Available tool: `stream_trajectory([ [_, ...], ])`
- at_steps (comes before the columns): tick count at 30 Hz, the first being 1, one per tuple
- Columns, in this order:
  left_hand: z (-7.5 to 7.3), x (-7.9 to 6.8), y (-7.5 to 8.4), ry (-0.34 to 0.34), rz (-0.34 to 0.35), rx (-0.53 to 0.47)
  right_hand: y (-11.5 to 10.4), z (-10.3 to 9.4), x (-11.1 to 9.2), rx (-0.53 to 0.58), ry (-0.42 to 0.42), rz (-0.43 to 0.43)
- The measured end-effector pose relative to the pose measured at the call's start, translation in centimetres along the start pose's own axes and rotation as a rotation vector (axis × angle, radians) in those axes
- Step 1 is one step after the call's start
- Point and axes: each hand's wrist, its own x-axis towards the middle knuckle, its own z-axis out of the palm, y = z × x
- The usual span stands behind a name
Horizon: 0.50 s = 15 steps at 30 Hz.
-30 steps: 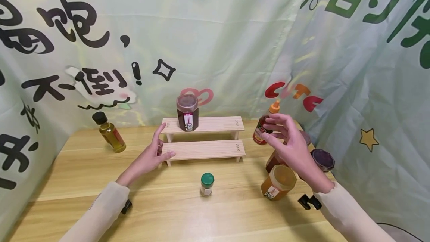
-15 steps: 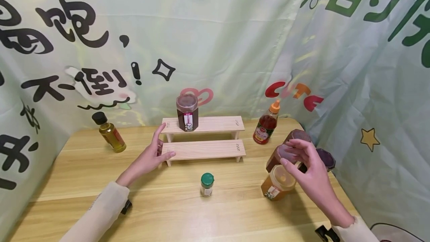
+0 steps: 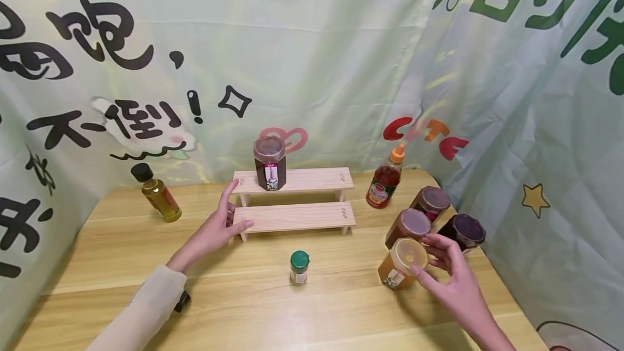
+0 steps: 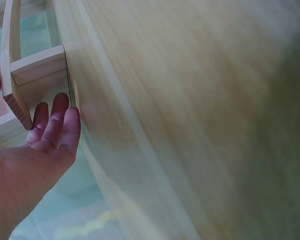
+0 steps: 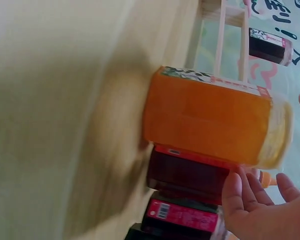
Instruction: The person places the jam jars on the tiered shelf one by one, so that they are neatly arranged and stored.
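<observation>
My left hand (image 3: 212,233) holds the left end of a two-step wooden display rack (image 3: 292,218), thumb on the lower board and index finger reaching up to the upper one. In the left wrist view, the other fingers (image 4: 54,122) lie beside the rack's leg. My right hand (image 3: 458,280) is at the right of an amber honey jar (image 3: 394,272), fingers and thumb spread around its pale lid. The right wrist view shows a gap between thumb and jar, with the fingertips (image 5: 233,190) close by the lid's edge. A dark jar (image 3: 270,169) stands on the upper board.
Behind the honey jar are reddish-brown jars (image 3: 408,226) and a dark purple-lidded jar (image 3: 463,232). A sauce bottle with an orange tip (image 3: 383,186) stands at the back right. A green-capped shaker (image 3: 299,268) is at front centre, an oil bottle (image 3: 160,195) far left.
My right hand has moved from beside the sauce bottle, over the reddish-brown jars, down to the honey jar's lid. My left hand stays on the rack.
</observation>
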Motion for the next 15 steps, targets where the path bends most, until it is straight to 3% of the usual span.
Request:
stream_trajectory([
  [5,0.1,-0.1,0.1,0.001,-0.007,-0.009,0.8,0.8,-0.7,-0.013,-0.023,0.040],
  [9,0.2,-0.1,0.5,0.007,-0.005,-0.005,1.5,1.5,-0.9,-0.029,-0.045,0.025],
  [15,-0.1,-0.9,3.3,0.002,0.007,-0.021,2.3,2.5,-1.2,-0.064,-0.081,0.037],
])
